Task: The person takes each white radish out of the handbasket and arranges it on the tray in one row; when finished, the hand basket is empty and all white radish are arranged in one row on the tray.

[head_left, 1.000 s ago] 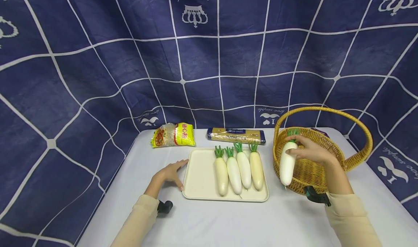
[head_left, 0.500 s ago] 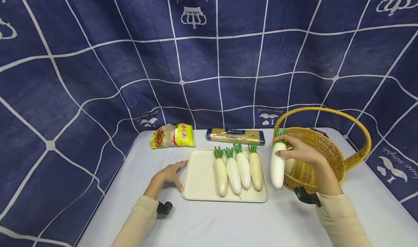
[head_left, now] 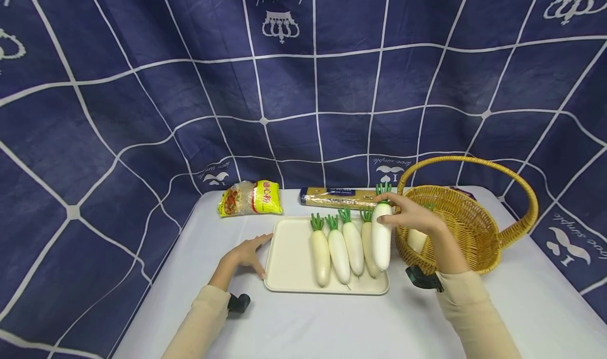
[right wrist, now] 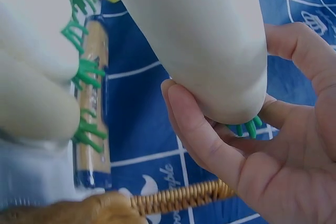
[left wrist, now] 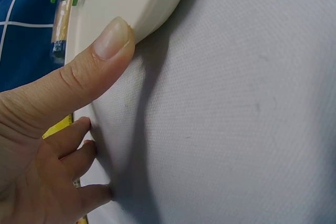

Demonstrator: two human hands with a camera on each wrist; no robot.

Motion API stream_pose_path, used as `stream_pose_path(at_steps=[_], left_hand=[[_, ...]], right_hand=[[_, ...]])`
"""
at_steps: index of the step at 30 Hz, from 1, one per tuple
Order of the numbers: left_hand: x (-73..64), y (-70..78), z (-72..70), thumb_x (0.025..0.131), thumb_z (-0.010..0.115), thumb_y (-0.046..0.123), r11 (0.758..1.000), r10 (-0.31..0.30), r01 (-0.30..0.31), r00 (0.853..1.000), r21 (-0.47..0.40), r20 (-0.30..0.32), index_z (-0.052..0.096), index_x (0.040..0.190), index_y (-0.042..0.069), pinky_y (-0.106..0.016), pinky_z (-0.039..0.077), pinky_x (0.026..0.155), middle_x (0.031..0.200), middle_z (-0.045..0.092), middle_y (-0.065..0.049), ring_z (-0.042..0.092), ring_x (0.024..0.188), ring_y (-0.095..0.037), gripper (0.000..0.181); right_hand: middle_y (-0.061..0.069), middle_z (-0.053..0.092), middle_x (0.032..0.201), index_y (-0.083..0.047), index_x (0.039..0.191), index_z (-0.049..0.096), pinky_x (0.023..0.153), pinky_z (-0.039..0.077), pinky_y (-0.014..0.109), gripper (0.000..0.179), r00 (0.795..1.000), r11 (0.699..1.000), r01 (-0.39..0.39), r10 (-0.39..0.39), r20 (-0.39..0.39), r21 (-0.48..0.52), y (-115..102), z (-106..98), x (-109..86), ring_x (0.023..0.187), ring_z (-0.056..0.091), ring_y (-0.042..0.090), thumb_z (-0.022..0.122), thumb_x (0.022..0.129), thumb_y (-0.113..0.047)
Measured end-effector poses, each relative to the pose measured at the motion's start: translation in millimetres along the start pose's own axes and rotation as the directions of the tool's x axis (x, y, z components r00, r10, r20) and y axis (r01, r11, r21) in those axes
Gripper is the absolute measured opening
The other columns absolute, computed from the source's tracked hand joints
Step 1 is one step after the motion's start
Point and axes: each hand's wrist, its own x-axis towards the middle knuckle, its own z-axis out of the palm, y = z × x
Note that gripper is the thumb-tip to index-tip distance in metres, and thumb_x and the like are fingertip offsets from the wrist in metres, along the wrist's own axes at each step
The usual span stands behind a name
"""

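Note:
My right hand [head_left: 414, 216] pinches a white radish [head_left: 381, 240] near its green top. The radish hangs upright over the right end of the cream tray [head_left: 290, 253], partly covering a yellowish radish [head_left: 367, 248] there. Several radishes [head_left: 339, 256] lie side by side on the tray's right half, leaves toward the back. At the tray's left end, my left hand [head_left: 244, 254] has its fingers spread; in the left wrist view the thumb [left wrist: 113, 40] touches the tray rim. The wicker basket [head_left: 467, 232] stands to the right, with another radish [head_left: 417, 239] inside.
Behind the tray lie a yellow bag of dry noodles [head_left: 251, 198] and a long pack of spaghetti [head_left: 327, 196]. The basket's tall handle [head_left: 474, 159] arches up at right. A blue checked cloth [head_left: 303, 85] hangs behind the white table [head_left: 303, 327].
My right hand has carried the white radish left, from over the basket to the tray's right end. The radish inside the basket has come into view. My left hand has stayed put.

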Motion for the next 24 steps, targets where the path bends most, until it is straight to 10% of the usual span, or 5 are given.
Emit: stream_pose_path(at_steps=[24], left_hand=[[1.1, -2.7, -0.7, 0.047, 0.092, 0.018, 1.000, 0.022, -0.022, 1.000, -0.005, 0.008, 0.032, 0.147, 0.013, -0.058, 0.021, 0.111, 0.151, 0.029, -0.018, 0.024, 0.139, -0.039, 0.117]], right_hand=[[0.015, 0.055, 0.098, 0.007, 0.125, 0.046, 0.071, 0.057, 0.034, 0.049, 0.986, 0.989, 0.090, -0.105, 0.127, 0.120, -20.9, 64.1, 66.3, 0.083, 0.057, 0.018, 0.064, 0.082, -0.009]])
